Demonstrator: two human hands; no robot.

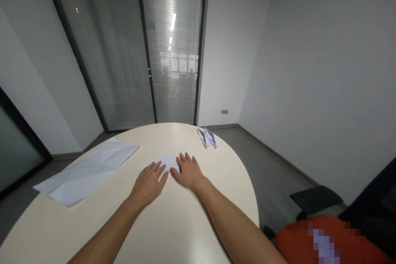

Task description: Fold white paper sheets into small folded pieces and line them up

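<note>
A small folded piece of white paper (167, 161) lies flat near the middle of the round table (173, 227). My left hand (149, 182) rests on its left part, fingers stretched out and somewhat apart. On its right part lies my right hand (187, 171), palm down with the fingers spread. Both hands press on the paper from above without gripping it. The paper's outer ends are hidden under my fingers, so its full shape cannot be made out.
A large creased white sheet (89, 171) covers the table's left side, reaching over the edge. Two folded paper pieces (208, 137) lie at the far right edge. An orange chair (293, 237) with a black armrest (317, 199) stands right of the table. Glass panels with blinds are behind.
</note>
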